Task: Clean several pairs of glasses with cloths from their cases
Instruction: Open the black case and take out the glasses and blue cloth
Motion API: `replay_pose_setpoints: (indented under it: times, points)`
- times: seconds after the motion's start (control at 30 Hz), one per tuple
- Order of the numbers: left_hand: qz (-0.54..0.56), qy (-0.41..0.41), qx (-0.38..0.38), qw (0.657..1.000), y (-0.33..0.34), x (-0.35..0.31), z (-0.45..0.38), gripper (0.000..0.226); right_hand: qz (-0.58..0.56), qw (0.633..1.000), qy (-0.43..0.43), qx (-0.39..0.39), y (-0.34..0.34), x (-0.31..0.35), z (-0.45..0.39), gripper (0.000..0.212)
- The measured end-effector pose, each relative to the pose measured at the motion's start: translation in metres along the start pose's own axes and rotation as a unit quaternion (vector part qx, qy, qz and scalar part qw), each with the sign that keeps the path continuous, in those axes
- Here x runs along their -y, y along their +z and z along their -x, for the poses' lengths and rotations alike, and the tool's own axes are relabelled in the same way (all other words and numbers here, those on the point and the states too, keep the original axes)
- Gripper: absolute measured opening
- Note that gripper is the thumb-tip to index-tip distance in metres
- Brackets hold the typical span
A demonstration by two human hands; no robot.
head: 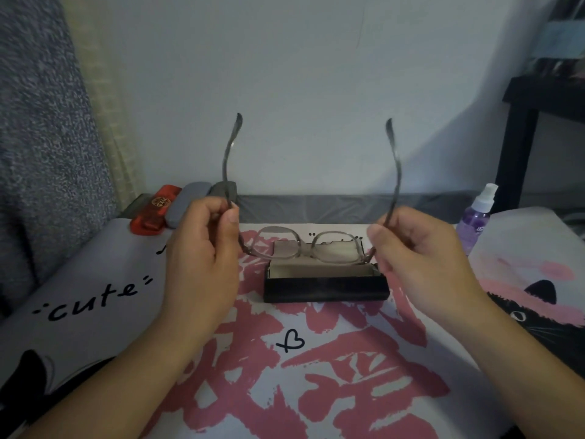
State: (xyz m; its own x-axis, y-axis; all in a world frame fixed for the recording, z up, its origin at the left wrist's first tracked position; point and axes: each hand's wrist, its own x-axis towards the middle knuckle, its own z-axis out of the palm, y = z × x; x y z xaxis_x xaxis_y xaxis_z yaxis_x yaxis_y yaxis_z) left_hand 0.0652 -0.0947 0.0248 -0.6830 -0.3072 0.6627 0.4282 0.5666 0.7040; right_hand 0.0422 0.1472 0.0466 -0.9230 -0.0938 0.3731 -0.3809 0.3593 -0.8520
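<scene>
Both hands raised over the counter, glasses held between them with temples unfolded and pointing up and away: left hand pinches the left temple between thumb and curled fingers, right hand pinches the right temple likewise. Lenses hang low, just above an open black case (pale lining visible; any cloth inside cannot be made out). Far left by the wall, a red case and two grey cases lie side by side; a purple spray bottle stands at right.
</scene>
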Motion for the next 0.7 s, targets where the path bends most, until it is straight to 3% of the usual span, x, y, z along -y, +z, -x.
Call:
replay_pose_setpoints:
  times: [0.1,0.2,0.3,0.37,0.47,0.57,0.7]
  points:
    - [-0.044,-0.027,0.003,0.999,-0.010,0.009,-0.013,0.016,-0.015,0.997,-0.027,0.066,0.008,0.007,0.005,0.022]
    - [-0.078,-0.093,0.072,0.990,-0.027,0.015,-0.029,0.023,-0.117,0.986,0.033,0.114,0.026,0.015,0.012,0.028]
    - [-0.033,-0.261,0.168,0.950,-0.053,0.016,-0.048,0.023,-0.279,0.919,0.164,0.227,0.041,0.027,0.024,0.025]
    - [-0.012,-0.352,0.227,0.908,-0.068,0.019,-0.051,0.020,-0.272,0.880,0.240,0.307,0.048,0.034,0.031,0.026]
    - [-0.102,-0.362,0.264,0.888,-0.082,0.034,-0.051,0.022,-0.161,0.866,0.280,0.382,0.053,0.031,0.035,0.037]
    - [-0.177,-0.328,0.288,0.882,-0.093,0.052,-0.055,0.021,-0.118,0.907,0.246,0.322,0.044,0.027,0.029,0.032]
    - [-0.242,-0.244,0.269,0.900,-0.097,0.065,-0.061,0.021,-0.009,0.986,0.133,0.096,0.028,0.019,0.006,0.029]
